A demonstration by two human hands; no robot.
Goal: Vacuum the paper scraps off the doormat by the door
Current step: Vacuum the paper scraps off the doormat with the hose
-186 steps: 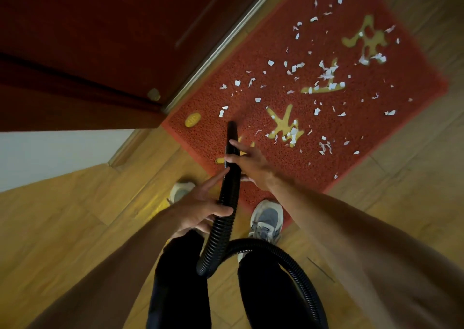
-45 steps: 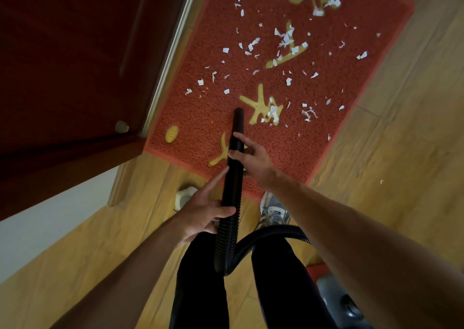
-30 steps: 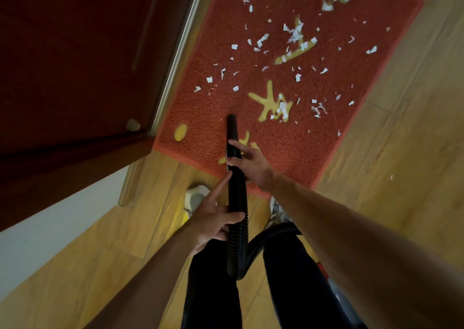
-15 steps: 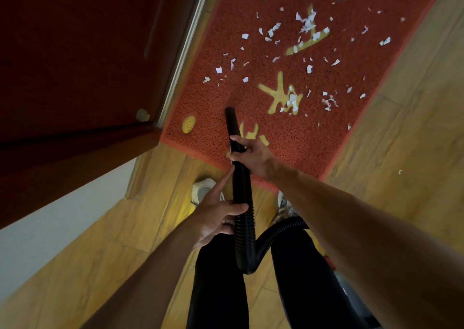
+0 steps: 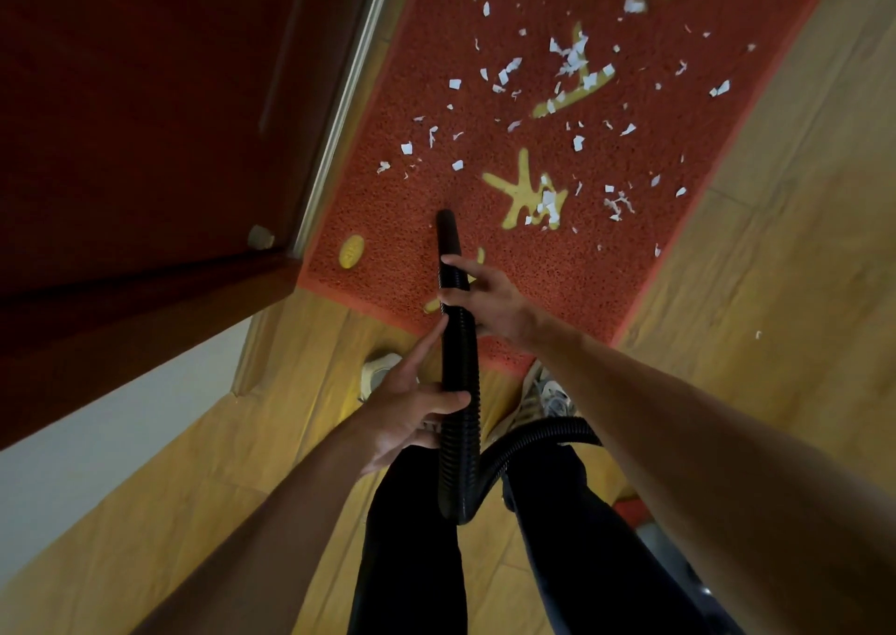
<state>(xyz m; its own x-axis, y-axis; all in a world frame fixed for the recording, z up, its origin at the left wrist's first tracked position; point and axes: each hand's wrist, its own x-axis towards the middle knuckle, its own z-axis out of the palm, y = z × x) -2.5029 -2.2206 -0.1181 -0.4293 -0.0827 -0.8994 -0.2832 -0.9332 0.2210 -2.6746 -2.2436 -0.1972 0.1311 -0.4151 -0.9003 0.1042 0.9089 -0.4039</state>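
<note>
Our left hand [image 5: 407,416] and right hand [image 5: 489,299] grip the vacuum hose [image 5: 458,392], fingers [image 5: 456,262] curled round it, paper scraps [image 5: 548,202] lying beyond them on the doormat [image 5: 557,270].

dim warm indoor light, door [image 5: 145,125] in deep shadow, wide-angle bending at edges, forearms softly blurred
</note>
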